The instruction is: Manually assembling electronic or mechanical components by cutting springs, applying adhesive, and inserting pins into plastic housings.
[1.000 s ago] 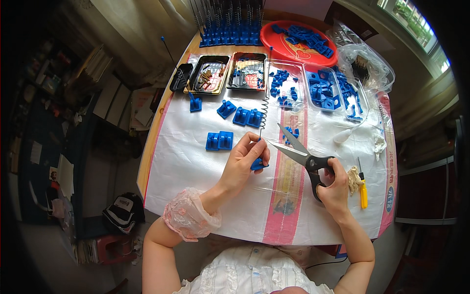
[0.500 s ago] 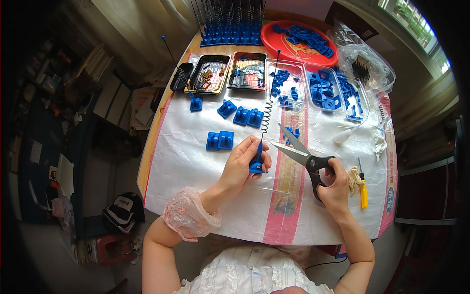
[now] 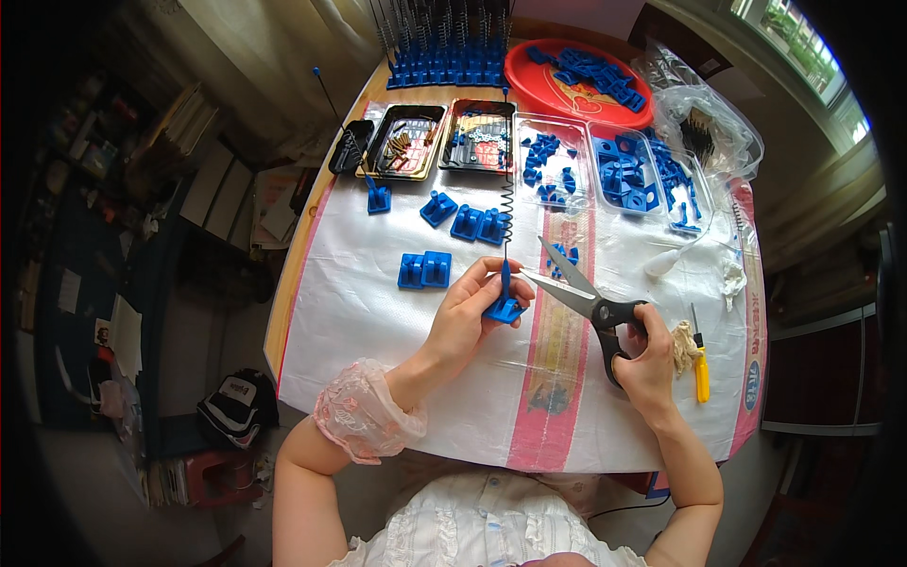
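Along the left side of the table (image 3: 281,333), bare wood shows past the white cover (image 3: 359,331), and a roomy stretch of that cover runs from there to the left hand (image 3: 480,300). Far side's way tighter: black trays (image 3: 404,140), clear trays and a red plate (image 3: 515,80) crowd it. Writing-wise, there's lettering plus a blue oval badge (image 3: 752,392) on the cover's right border, and print on the black tray bottoms. Left hand's pinching the spring piece (image 3: 506,310), blue base at the fingers, wire coil standing up beyond them. Right hand (image 3: 645,359) is curled round the handles of the scissors (image 3: 574,293), blades spread, tips right by the left fingers; can't tell if they touch. Yellow screwdriver (image 3: 702,376) lies just right of the right hand.
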A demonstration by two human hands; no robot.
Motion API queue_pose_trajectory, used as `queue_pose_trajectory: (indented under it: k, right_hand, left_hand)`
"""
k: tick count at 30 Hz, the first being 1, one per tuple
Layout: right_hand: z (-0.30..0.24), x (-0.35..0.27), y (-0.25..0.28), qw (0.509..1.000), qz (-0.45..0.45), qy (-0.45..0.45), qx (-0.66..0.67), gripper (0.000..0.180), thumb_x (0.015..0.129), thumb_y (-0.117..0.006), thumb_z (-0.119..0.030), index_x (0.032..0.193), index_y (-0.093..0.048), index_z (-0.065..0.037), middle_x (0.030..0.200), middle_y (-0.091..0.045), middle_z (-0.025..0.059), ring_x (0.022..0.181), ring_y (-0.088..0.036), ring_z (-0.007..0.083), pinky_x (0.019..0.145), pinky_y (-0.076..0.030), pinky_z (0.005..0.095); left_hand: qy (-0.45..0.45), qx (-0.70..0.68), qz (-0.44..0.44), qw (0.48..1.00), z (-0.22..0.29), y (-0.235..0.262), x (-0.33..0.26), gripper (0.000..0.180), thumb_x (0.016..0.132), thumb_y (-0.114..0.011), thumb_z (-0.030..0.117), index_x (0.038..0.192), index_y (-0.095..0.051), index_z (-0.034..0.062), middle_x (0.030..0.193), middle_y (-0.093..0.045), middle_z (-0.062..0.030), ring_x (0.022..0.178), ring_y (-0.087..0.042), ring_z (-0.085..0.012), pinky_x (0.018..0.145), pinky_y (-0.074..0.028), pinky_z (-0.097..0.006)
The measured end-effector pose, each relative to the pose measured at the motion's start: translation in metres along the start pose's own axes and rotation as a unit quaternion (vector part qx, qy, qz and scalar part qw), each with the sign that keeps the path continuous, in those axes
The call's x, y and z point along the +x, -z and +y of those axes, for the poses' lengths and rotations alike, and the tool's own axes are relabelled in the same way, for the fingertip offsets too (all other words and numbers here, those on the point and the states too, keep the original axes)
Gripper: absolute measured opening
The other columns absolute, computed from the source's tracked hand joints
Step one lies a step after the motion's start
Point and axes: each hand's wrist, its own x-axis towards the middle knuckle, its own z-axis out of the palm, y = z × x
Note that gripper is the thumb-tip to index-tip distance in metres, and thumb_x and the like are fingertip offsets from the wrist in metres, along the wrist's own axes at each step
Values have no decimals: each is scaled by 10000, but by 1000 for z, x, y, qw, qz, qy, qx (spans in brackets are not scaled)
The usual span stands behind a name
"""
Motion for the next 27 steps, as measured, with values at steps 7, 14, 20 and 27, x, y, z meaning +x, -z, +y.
queue_pose_trajectory:
  k: [7,14,20,27]
  right_hand:
    - [3,0,0,1000,-1,4,-4,423,629,-708,38,1029,-571,15,862,-574,113,767,-599,248,694,-479,354]
    - [4,1,1,1000,-4,-2,1,434,624,-698,44,1036,-563,22,869,-570,124,780,-593,257,711,-480,360]
    - [5,2,2,1000,1,-6,-1,430,630,-699,45,1038,-567,16,876,-569,109,781,-587,247,712,-477,351]
    - [6,2,4,1000,5,-2,-1,430,628,-707,50,1032,-567,-1,870,-550,94,778,-573,230,693,-464,339]
  left_hand:
    - [-5,55,0,998,-2,-3,0,275,1095,-491,199,1325,-554,63,1134,-700,-103,1078,-653,-145,851,-566,-298]
    - [2,117,22,993,3,-6,-2,245,1060,-583,213,1262,-582,74,1119,-744,-106,998,-710,-143,798,-598,-282]
    - [-12,132,21,991,2,-3,-1,227,1040,-621,202,1225,-582,76,1071,-748,-96,941,-712,-122,745,-585,-236]
    - [2,110,40,993,6,-1,0,165,1050,-609,258,1017,-559,104,771,-607,-1,675,-569,-55,482,-394,-179]
